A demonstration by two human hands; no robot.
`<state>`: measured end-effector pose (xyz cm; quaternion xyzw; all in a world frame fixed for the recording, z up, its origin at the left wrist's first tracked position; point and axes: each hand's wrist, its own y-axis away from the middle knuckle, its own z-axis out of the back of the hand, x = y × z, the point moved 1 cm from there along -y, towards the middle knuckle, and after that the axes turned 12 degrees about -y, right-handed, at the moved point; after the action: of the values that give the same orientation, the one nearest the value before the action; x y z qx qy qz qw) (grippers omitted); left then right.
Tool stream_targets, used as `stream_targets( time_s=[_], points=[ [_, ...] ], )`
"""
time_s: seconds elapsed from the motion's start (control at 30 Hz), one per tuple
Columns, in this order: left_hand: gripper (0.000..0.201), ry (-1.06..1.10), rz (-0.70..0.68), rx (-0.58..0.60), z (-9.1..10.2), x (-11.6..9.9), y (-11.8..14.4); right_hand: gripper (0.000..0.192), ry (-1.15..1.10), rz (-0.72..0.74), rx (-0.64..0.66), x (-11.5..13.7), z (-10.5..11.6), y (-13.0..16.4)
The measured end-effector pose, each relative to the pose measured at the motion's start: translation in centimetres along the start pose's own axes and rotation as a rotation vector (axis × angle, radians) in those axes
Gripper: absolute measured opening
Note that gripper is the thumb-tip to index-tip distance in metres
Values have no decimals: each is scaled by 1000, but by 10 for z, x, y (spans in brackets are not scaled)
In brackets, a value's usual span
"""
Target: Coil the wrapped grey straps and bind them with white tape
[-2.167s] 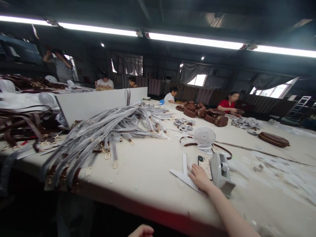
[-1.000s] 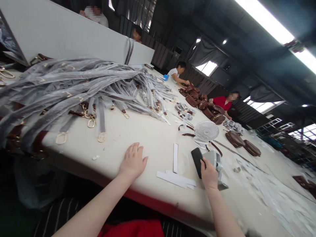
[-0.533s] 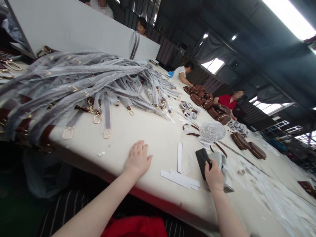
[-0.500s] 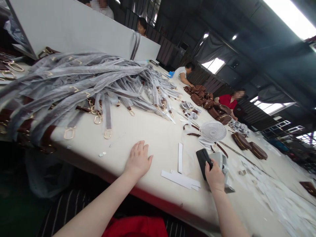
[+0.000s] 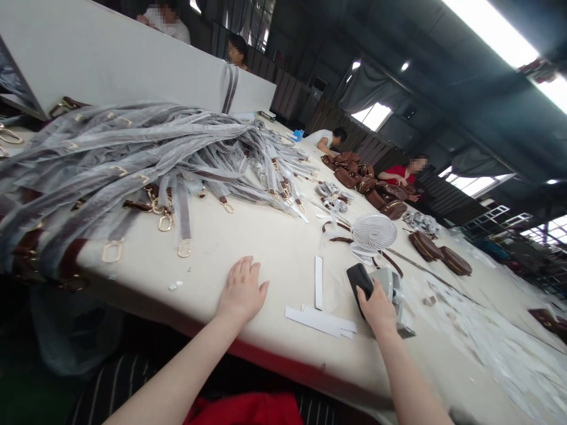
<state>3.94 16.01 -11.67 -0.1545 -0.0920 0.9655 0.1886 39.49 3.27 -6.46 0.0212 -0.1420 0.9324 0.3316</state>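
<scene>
My left hand (image 5: 242, 290) lies flat, palm down, on the cream table (image 5: 266, 242) near its front edge, fingers slightly apart, holding nothing. My right hand (image 5: 377, 306) is closed around a black phone (image 5: 358, 280) that stands tilted beside a grey tape dispenser (image 5: 393, 293). Several white paper strips (image 5: 319, 320) lie on the table between my two hands, with one strip (image 5: 318, 274) pointing away from me.
A large pile of grey-wrapped straps with gold buckles (image 5: 133, 159) covers the left of the table. A small white fan (image 5: 372, 232) stands beyond the phone. Brown bags (image 5: 367, 186) and seated co-workers are at the far side. White scraps (image 5: 487, 342) litter the right.
My right hand went from resting on the paper strips to gripping the phone and standing it up. My left hand came up onto the table and has stayed flat there.
</scene>
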Motion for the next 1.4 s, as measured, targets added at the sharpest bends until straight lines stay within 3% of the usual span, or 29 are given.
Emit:
stream_targets(
  time_s=[0.23, 0.57, 0.73, 1.4],
  points=[
    [43, -34, -11, -14, -4, -1, -3, 37, -126, 94, -148, -7, -10, 0],
    [43, -57, -20, -34, -8, 2, -5, 38, -163, 109, -243, -15, -19, 3],
    [43, -70, -18, -35, -10, 1, -5, 37, -138, 157, -203, -14, -22, 0],
    [43, -55, -5, 2, -4, -1, -2, 27, 52, 93, -41, -10, -3, -3]
  ],
)
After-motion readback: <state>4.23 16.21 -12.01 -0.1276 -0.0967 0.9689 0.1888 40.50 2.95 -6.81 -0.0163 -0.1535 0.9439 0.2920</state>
